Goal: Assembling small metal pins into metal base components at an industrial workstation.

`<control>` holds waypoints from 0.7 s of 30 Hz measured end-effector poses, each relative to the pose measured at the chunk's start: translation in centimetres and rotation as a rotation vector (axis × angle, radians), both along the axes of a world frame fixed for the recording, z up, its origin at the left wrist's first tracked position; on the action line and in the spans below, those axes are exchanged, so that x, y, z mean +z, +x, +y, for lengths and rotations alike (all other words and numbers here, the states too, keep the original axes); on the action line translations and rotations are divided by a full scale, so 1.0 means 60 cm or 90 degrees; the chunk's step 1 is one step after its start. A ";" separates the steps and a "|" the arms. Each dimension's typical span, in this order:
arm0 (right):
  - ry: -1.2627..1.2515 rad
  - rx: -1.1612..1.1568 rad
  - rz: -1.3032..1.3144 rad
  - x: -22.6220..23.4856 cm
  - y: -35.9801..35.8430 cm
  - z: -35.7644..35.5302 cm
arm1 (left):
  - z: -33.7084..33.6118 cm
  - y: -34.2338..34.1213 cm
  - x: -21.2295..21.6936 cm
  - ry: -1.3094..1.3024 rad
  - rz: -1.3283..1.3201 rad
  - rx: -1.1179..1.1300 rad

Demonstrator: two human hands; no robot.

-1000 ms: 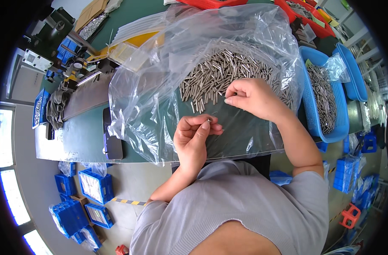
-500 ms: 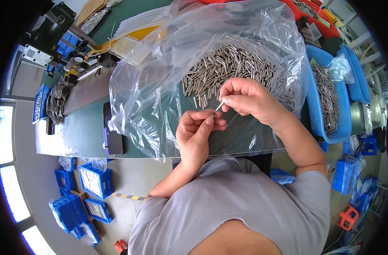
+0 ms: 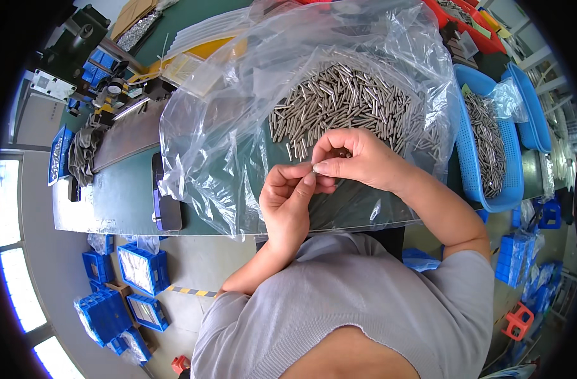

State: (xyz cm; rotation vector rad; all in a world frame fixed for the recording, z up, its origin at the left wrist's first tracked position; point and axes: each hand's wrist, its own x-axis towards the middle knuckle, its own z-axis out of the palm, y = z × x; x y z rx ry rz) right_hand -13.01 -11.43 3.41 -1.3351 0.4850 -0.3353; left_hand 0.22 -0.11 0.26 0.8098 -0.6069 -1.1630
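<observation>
No legible text, labels, numbers, signs

Bright, fisheye-bent, black-cornered view
Overexposed windows [image 3: 22, 287] glow left of the table [image 3: 124, 201]; glare whitens its left end; above it, left hand [image 3: 287, 194] and right hand [image 3: 357, 156] look sharp.

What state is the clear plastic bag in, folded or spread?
Spread: the clear plastic bag lies rumpled across the green table, reaching well beyond the heaped metal pins.

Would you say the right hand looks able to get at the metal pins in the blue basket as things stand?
Probably yes: the blue basket stands on that side and its metal pins lie mostly uncovered, though the right hand presently meets the left hand at the fingertips.
</observation>
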 end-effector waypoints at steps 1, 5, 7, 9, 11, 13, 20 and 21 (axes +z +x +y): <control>-0.002 -0.001 0.000 0.001 0.000 0.001 | -0.001 0.000 0.000 -0.002 0.000 -0.001; -0.173 -0.088 -0.003 0.012 0.004 -0.002 | 0.001 0.001 -0.001 0.002 0.011 -0.006; 0.161 -0.141 -0.041 0.030 -0.020 -0.024 | 0.001 0.001 -0.004 -0.004 0.027 0.003; 0.209 -0.204 -0.114 0.031 -0.031 -0.037 | 0.001 0.000 -0.002 -0.008 0.027 0.002; 0.236 -0.251 -0.139 0.034 -0.027 -0.037 | 0.002 0.001 -0.002 -0.010 0.026 0.001; 0.150 -0.190 -0.038 0.020 -0.031 -0.047 | 0.002 0.001 -0.004 -0.012 0.020 0.000; -0.737 -0.134 0.218 -0.008 -0.004 -0.017 | 0.002 0.003 0.000 -0.010 0.021 -0.009; -0.737 -0.133 0.218 -0.010 -0.002 -0.018 | 0.002 0.003 0.000 -0.012 0.023 -0.010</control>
